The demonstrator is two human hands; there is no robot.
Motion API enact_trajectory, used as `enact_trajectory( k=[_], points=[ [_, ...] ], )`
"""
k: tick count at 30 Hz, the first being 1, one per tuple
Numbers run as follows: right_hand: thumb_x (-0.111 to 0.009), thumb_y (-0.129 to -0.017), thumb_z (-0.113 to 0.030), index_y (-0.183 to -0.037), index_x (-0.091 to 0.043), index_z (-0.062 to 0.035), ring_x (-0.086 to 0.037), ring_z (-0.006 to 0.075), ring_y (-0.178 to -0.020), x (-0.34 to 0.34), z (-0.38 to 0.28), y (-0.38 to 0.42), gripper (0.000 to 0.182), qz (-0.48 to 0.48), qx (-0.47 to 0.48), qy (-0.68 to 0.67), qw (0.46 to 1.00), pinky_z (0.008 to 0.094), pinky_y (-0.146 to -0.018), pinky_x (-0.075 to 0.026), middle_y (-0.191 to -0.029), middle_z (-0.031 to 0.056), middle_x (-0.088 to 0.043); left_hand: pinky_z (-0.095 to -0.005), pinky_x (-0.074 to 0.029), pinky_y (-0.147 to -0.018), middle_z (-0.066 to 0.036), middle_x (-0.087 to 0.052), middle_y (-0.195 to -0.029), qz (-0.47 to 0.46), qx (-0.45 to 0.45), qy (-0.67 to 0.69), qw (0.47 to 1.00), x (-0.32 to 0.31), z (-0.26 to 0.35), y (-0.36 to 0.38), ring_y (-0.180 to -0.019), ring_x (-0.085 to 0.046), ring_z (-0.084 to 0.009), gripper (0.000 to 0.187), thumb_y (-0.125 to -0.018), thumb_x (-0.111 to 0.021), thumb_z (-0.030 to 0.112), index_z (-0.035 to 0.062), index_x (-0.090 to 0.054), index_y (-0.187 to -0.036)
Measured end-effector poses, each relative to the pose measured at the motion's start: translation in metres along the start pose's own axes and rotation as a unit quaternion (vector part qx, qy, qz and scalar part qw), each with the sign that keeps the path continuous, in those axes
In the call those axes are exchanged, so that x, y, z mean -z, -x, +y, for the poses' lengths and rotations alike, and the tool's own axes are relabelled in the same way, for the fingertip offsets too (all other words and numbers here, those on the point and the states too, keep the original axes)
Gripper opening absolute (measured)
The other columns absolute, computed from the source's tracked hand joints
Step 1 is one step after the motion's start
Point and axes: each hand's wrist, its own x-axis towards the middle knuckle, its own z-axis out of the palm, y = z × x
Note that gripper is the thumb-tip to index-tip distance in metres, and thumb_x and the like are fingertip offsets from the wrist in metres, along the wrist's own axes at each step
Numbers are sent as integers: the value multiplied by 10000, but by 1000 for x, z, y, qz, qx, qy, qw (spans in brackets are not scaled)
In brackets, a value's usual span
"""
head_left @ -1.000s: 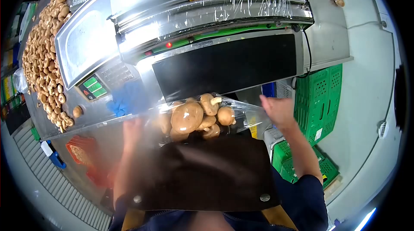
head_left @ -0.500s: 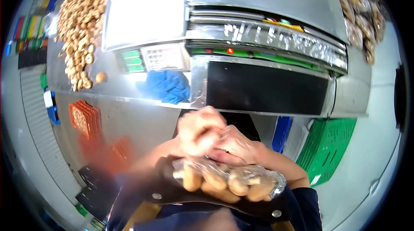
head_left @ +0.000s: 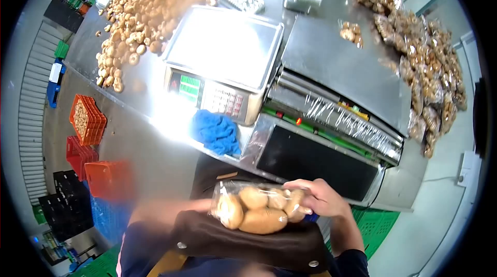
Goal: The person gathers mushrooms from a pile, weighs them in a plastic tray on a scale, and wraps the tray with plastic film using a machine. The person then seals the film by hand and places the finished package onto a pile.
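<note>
Steel counter (head_left: 155,116) ahead; my right hand (head_left: 318,199) clasps the wrapped mushroom pack (head_left: 256,211), long axis running leftward toward my blurred left arm, grip unclear.

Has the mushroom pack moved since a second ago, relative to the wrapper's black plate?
Yes. The mushroom pack has come down off the black plate, toward the apron.

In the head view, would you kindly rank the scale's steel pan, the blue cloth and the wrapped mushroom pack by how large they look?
1. Scale's steel pan, clearly largest.
2. Wrapped mushroom pack, held by the right hand; nearness to the camera inflates it.
3. Blue cloth, smallest, though the margin is unsure.
</note>
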Motion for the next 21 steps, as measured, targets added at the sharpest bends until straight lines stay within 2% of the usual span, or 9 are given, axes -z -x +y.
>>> enact_trajectory(
  k=[2, 5, 7, 10, 12, 15, 16, 18, 21],
  points=[
    [-516, -924, -265, -1093, -611, 17, -568, 87, -597, 0, 28, -19, 343, 46, -77, -163, 983, 245, -554, -465, -707, 25, -610, -347, -493, -886, -113, -511, -1302, 62, -124, -99, 985, 22, 4, -4, -1058, -589, -179, 574, -943, -498, 434, 67, -361, -1363],
    [-527, -940, -385, -901, -655, -13, -596, 103, -669, 15, 23, -42, 396, 232, -58, -140, 961, 247, -603, -487, -755, 26, -635, -362, -520, -834, -137, -571, -1225, 160, -308, -224, 911, 61, 23, 0, -969, -640, -202, 500, -949, -506, 400, 39, -457, -1291],
    [-505, -876, -135, -893, -645, -16, -595, 131, -717, 57, -22, -30, 184, 369, 44, -62, 926, 303, -673, -507, -825, 35, -644, -348, -518, -812, -158, -625, -1110, 152, -411, -324, 838, 84, 76, 29, -916, -652, -226, 414, -943, -526, 328, -5, -523, -1189],
    [-489, -962, -212, -1244, -468, 20, -583, 209, -994, 156, -21, 28, 366, 671, 263, -292, 628, 285, -810, -518, -1195, 122, -570, -339, -499, -828, -165, -645, -1036, 328, -590, -332, 659, 136, 143, 97, -945, -641, -247, 313, -916, -538, 200, -20, -547, -1137],
    [-443, -988, -214, -1283, -452, 17, -581, 211, -1020, 140, -99, -8, 375, 499, 470, -297, 664, 281, -863, -500, -1228, 144, -562, -343, -474, -866, -148, -619, -1094, 454, -633, -361, 512, 165, 186, 145, -1018, -603, -251, 330, -880, -556, 135, -6, -531, -1177],
    [-456, -984, -219, -1276, -457, 19, -572, 185, -1020, 132, -101, -79, 377, 626, 379, -179, 657, 280, -876, -490, -1223, 151, -561, -382, -390, -984, -176, -508, -1240, 558, -610, -439, 351, 193, 225, 190, -1168, -487, -296, 494, -788, -620, 85, 21, -470, -1254],
    [-470, -975, -226, -1228, -488, 25, -600, 160, -947, 121, -105, -106, 357, 521, 311, -148, 781, 272, -800, -518, -1185, 166, -577, -403, -350, -1032, -200, -457, -1293, 584, -583, -502, 257, 197, 239, 206, -1219, -439, -329, 572, -747, -648, 70, 31, -445, -1280],
    [-490, -963, -233, -1166, -521, 42, -644, 172, -691, 89, -111, -183, 343, 529, 121, -75, 836, 246, -611, -531, -1025, 192, -637, -455, -308, -1062, -223, -395, -1344, 634, -473, -524, 314, 177, 259, 220, -1267, -355, -421, 623, -701, -684, 43, 36, -449, -1278],
    [-486, -961, -143, -1129, -556, 50, -653, 153, -757, 50, -134, -290, 266, 416, 23, 50, 908, 245, -690, -520, -1018, 157, -661, -499, -278, -1069, -240, -319, -1397, 610, -507, -547, 266, 257, 323, 229, -1312, -278, -457, 604, -704, -683, 36, 34, -459, -1264]
  ],
)
